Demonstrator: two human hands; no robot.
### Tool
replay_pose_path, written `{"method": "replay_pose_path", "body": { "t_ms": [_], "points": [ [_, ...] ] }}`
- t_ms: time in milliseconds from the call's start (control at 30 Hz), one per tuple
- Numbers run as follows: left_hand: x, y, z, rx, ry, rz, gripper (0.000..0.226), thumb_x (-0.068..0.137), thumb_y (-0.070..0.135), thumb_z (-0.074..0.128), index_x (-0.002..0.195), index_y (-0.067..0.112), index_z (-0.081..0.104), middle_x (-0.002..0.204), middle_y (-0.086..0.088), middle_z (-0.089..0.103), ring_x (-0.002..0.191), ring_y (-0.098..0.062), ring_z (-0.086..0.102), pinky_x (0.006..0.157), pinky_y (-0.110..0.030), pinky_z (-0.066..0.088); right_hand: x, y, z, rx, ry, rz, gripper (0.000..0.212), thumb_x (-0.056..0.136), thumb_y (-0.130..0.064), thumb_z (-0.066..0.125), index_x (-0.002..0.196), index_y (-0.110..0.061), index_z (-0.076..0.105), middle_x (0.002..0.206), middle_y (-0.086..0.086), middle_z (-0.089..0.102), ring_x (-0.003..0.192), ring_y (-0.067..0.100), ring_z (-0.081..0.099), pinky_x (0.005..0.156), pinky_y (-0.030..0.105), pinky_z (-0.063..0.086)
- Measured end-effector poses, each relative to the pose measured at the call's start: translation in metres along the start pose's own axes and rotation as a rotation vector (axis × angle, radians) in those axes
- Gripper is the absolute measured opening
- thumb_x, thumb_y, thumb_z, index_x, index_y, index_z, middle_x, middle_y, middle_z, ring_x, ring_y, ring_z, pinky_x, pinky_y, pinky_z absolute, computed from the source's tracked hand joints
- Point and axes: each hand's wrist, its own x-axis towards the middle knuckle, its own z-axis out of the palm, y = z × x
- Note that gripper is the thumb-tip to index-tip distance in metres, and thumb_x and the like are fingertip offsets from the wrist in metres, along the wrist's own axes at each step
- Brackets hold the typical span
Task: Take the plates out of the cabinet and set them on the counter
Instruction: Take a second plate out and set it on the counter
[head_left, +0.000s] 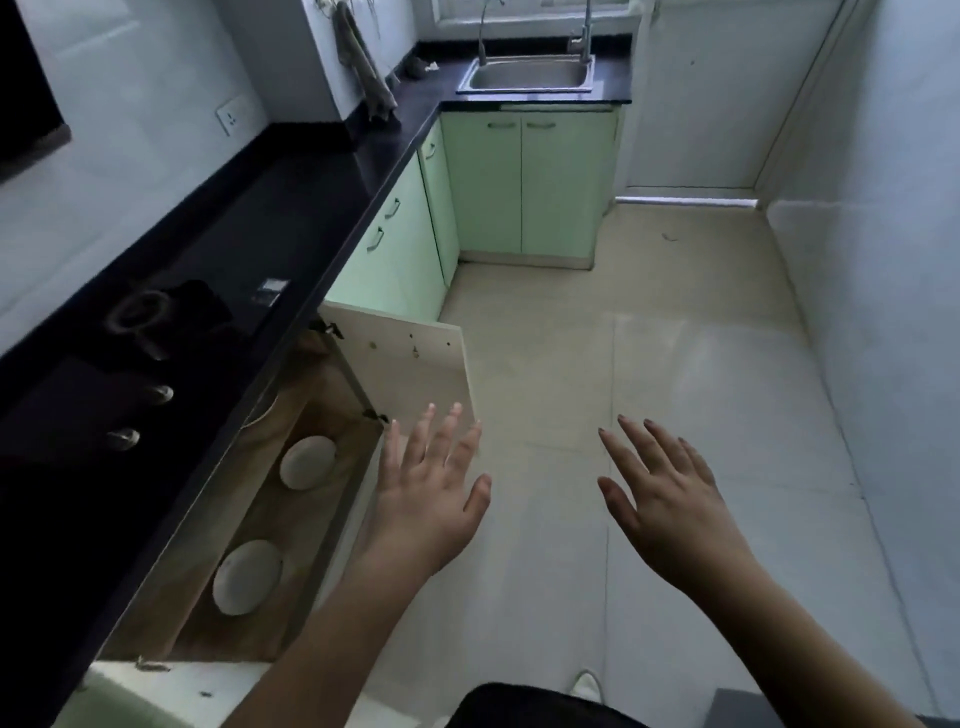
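While both plates (248, 576) lie in the open cabinet (291, 525), nothing taken yet: left hand (431, 499) and right hand (670, 504) spread, empty. Next: reach down, grip near plate, lift to counter (218, 270).

A steel sink (525, 74) sits at twelve o'clock with a tall faucet (586, 32) at its back rim; a grey towel (363, 67) hangs at eleven; a wall socket (229, 116) at ten; stove knobs (162, 394) at nine — a pale tiled floor (649, 364) spreads toward three.
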Motion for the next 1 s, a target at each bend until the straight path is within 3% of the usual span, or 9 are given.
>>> {"method": "replay_pose_path", "body": {
  "t_ms": [167, 300, 433, 600, 1000],
  "points": [
    [0.010, -0.008, -0.002, -0.069, -0.014, -0.174, 0.068, 0.090, 0.058, 0.006, 0.155, 0.038, 0.010, 0.165, 0.007, 0.010, 0.150, -0.020, 0.001, 0.118, -0.049, -0.003, 0.058, -0.008, 0.002, 0.036, -0.030, -0.152, 0.055, 0.101, -0.047, 0.030, 0.152, -0.028, 0.027, 0.160, -0.001, 0.024, 0.149, 0.022, 0.015, 0.119, 0.037, 0.004],
    [0.005, -0.040, -0.002, -0.091, 0.025, -0.317, 0.066, 0.092, 0.058, 0.010, 0.154, 0.036, 0.020, 0.163, 0.005, 0.022, 0.149, -0.024, 0.015, 0.118, -0.050, 0.010, 0.102, -0.040, 0.009, 0.029, -0.107, -0.329, 0.067, 0.094, -0.058, 0.008, 0.154, -0.031, 0.016, 0.163, -0.003, 0.014, 0.150, 0.019, 0.004, 0.120, 0.036, -0.002],
    [-0.002, -0.087, 0.007, -0.107, 0.079, -0.401, 0.062, 0.097, 0.057, 0.016, 0.153, 0.032, 0.027, 0.160, 0.002, 0.030, 0.146, -0.021, 0.024, 0.118, -0.042, 0.010, 0.140, -0.080, 0.013, 0.018, -0.130, -0.513, 0.072, 0.091, -0.060, 0.000, 0.154, -0.029, 0.015, 0.163, 0.000, 0.014, 0.150, 0.019, 0.005, 0.121, 0.040, 0.001],
    [0.007, -0.138, 0.025, -0.120, 0.056, -0.506, 0.068, 0.096, 0.057, 0.010, 0.154, 0.026, 0.027, 0.161, 0.002, 0.027, 0.149, -0.021, 0.017, 0.120, -0.045, 0.012, 0.187, -0.127, 0.014, -0.031, -0.131, -0.651, 0.063, 0.097, -0.055, 0.012, 0.154, -0.029, 0.016, 0.163, -0.001, 0.015, 0.150, 0.020, 0.005, 0.122, 0.041, 0.002],
    [0.044, -0.207, 0.035, -0.185, 0.087, -0.644, 0.066, 0.098, 0.058, 0.010, 0.154, 0.028, 0.026, 0.160, 0.003, 0.030, 0.148, -0.020, 0.020, 0.120, -0.043, 0.006, 0.279, -0.214, 0.036, -0.091, -0.152, -0.782, 0.060, 0.100, -0.054, 0.021, 0.154, -0.028, 0.018, 0.162, 0.000, 0.020, 0.149, 0.023, 0.011, 0.121, 0.045, 0.008]
  ]
}}
